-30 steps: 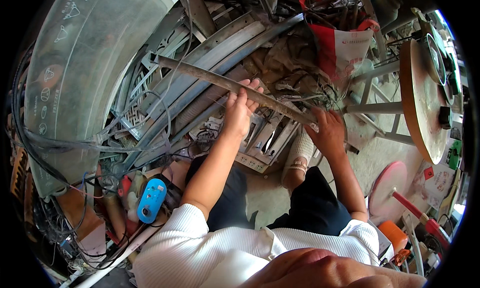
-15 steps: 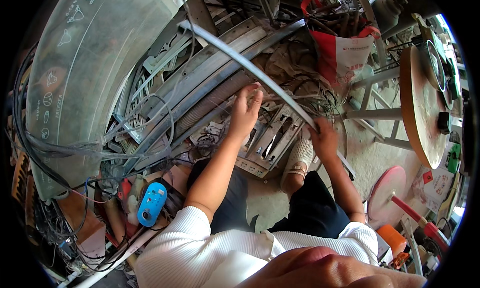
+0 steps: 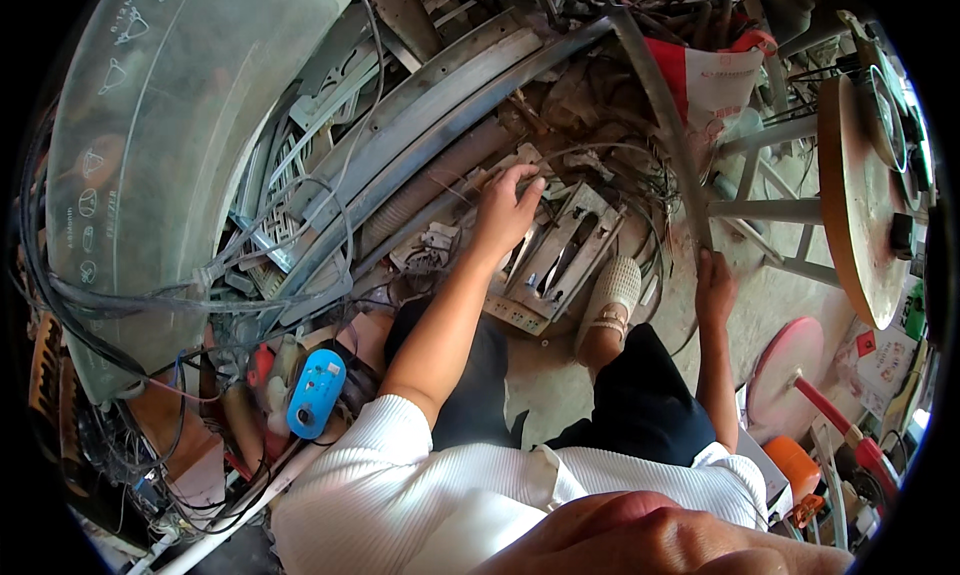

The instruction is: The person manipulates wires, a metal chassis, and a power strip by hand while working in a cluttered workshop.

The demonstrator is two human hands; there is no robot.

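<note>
A long, narrow grey metal strip (image 3: 668, 110) stands out ahead of me, its lower end in my right hand (image 3: 716, 287). The fingers of that hand are closed round it, and its far end reaches up beside the red and white bag (image 3: 718, 80). My left hand (image 3: 506, 207) hovers over the scrap with thumb and fingers apart, holding nothing. Just below and to its right lies a slotted metal frame (image 3: 563, 260) on the floor, close to my shoe (image 3: 613, 293). Whether the left fingertips touch anything beneath, I cannot tell.
Long metal rails (image 3: 440, 105) and a ribbed hose (image 3: 425, 187) lie piled at the left, beside a large translucent panel (image 3: 180, 175). Tangled cables (image 3: 180, 300) cross there. A blue oblong device (image 3: 316, 393) sits nearer. Rightward stand a tipped round stool (image 3: 850, 205) and a pink disc (image 3: 785, 375).
The metal strip has swung from slanting across the pile to pointing nearly straight ahead at the right. My right hand moved right with it; my left hand shifted slightly right and nearer.
</note>
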